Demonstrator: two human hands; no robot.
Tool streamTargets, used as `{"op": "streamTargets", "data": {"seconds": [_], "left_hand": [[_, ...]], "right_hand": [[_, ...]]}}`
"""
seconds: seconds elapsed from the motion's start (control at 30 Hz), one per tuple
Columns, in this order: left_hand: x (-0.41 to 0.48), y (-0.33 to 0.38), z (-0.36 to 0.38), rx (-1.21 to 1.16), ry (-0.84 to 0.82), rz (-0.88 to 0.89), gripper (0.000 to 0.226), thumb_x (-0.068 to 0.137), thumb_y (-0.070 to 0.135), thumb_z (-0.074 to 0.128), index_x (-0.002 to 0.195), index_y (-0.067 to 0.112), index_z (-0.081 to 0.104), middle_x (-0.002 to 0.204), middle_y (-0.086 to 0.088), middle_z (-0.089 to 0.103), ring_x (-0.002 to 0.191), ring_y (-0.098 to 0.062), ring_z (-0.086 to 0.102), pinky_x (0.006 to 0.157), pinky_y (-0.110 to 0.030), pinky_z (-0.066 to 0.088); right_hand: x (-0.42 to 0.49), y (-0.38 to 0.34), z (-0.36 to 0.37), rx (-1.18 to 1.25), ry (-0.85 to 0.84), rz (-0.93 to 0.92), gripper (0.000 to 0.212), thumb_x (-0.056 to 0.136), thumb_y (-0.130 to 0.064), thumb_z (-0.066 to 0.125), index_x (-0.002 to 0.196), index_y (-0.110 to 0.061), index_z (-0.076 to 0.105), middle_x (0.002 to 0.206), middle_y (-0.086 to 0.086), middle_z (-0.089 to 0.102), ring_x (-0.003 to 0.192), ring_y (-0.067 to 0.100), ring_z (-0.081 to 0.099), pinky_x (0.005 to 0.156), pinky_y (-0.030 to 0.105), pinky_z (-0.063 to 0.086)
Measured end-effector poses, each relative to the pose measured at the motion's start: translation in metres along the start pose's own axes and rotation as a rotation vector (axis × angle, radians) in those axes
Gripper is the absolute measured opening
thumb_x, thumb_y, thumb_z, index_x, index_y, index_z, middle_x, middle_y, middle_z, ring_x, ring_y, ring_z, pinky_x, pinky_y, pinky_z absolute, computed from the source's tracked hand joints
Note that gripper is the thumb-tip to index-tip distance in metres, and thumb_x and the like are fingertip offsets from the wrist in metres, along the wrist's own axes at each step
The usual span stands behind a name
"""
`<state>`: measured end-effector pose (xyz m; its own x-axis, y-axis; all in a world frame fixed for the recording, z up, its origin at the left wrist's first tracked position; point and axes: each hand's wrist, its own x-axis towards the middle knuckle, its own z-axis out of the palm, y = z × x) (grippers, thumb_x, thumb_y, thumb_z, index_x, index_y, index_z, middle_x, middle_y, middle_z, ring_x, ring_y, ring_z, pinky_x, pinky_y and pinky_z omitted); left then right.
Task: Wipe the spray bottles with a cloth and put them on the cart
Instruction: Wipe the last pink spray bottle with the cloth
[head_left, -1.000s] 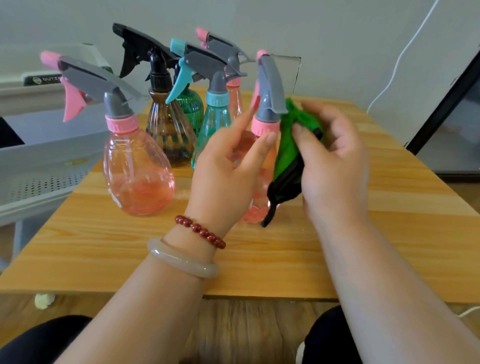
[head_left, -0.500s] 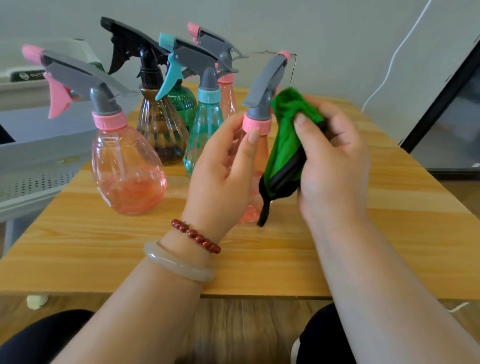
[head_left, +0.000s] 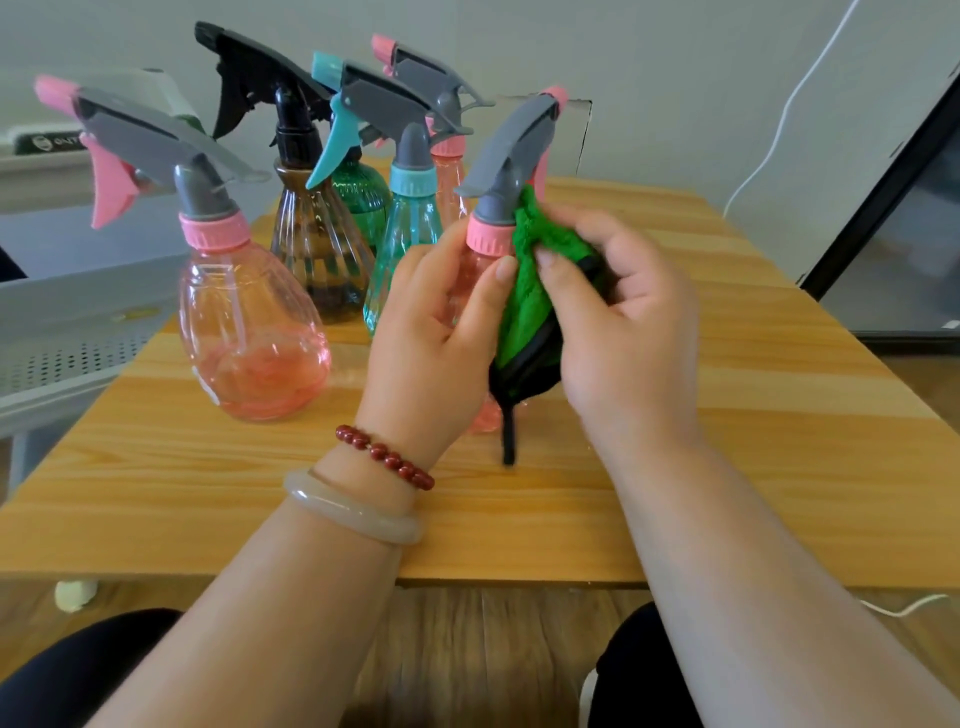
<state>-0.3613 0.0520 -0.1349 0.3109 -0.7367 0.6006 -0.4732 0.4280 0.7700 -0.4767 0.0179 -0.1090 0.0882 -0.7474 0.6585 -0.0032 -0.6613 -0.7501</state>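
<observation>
Pale wall is seen behind a wooden desk (head_left: 727, 426) that fills most of the view. At its left edge what is probably the cart (head_left: 67, 338), a grey perforated shelf, is glimpsed, though too little is shown to be sure. Five spray bottles (head_left: 311, 249) are stood close together at the desk's far left, none yet on the cart. A sixth, the slim pink bottle (head_left: 465, 283), is held upright just in front of them. Its shoulder is gripped by the left hand (head_left: 436, 343), fingers and thumb curled round it. The green cloth (head_left: 527, 296) is bunched and pinched in the right hand (head_left: 628, 332) and pressed against the bottle's right side, just below the pink collar (head_left: 485, 238). Wiping at the neck is judged the step in hand. The bottle should be turned in the left grip while the cloth is kept pressed on, so that the whole way round is covered; the trigger head (head_left: 519, 145) and the body under the left palm should be wiped too. The cloth's dangling black cord (head_left: 508, 441) is best kept clear of the neighbouring bottles.
</observation>
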Motion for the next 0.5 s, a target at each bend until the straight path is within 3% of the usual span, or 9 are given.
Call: {"op": "streamTargets", "data": {"seconds": [0.1,0.17,0.27,0.37,0.43,0.5], "left_hand": [[0.001,0.000,-0.003,0.015,0.002,0.000,0.018,0.095,0.049,0.042,0.112,0.052,0.047,0.100,-0.007,0.058,0.093,-0.016,0.056,0.081,-0.021,0.046],[0.000,-0.001,-0.005,-0.004,0.001,0.001,0.021,0.098,0.044,0.046,0.117,0.051,0.048,0.100,-0.003,0.059,0.093,-0.016,0.059,0.082,-0.022,0.048],[0.000,-0.001,-0.002,-0.100,-0.021,-0.033,0.035,0.098,0.039,0.051,0.132,0.035,0.044,0.098,0.005,0.063,0.083,-0.013,0.066,0.071,-0.031,0.054],[-0.002,-0.004,0.002,-0.146,-0.028,-0.025,0.027,0.099,0.036,0.049,0.125,0.030,0.044,0.095,0.008,0.064,0.070,-0.001,0.059,0.064,-0.020,0.046],[-0.004,-0.004,0.004,-0.133,-0.018,-0.021,0.028,0.102,0.032,0.047,0.127,0.020,0.047,0.089,0.010,0.061,0.065,0.004,0.054,0.060,-0.011,0.039],[-0.004,-0.002,0.004,-0.132,-0.001,-0.024,0.023,0.104,0.028,0.045,0.125,0.019,0.047,0.084,0.011,0.059,0.061,0.004,0.054,0.056,-0.009,0.039]], "right_hand": [[-0.004,0.007,-0.002,-0.144,-0.083,-0.015,0.032,0.088,-0.003,0.062,0.102,-0.031,0.067,0.099,-0.017,0.069,0.100,-0.003,0.064,0.088,0.013,0.047],[-0.002,0.011,-0.005,-0.199,-0.129,0.067,0.033,0.088,0.000,0.063,0.098,-0.031,0.069,0.095,-0.022,0.067,0.094,-0.009,0.062,0.082,0.006,0.043],[0.001,0.010,-0.008,-0.099,-0.048,0.125,0.034,0.090,-0.003,0.063,0.092,-0.036,0.069,0.087,-0.022,0.070,0.089,-0.006,0.065,0.079,0.012,0.048],[-0.002,0.005,-0.002,0.045,0.049,0.083,0.027,0.091,-0.008,0.061,0.099,-0.032,0.069,0.096,-0.013,0.073,0.096,0.008,0.068,0.086,0.030,0.055],[-0.008,0.006,0.005,0.029,0.046,0.063,0.027,0.092,-0.007,0.059,0.109,-0.028,0.067,0.105,-0.011,0.072,0.105,0.006,0.066,0.094,0.029,0.052],[-0.010,0.009,0.007,-0.024,0.003,0.061,0.029,0.093,-0.005,0.058,0.109,-0.027,0.067,0.104,-0.016,0.070,0.104,-0.002,0.064,0.091,0.019,0.049]]}}
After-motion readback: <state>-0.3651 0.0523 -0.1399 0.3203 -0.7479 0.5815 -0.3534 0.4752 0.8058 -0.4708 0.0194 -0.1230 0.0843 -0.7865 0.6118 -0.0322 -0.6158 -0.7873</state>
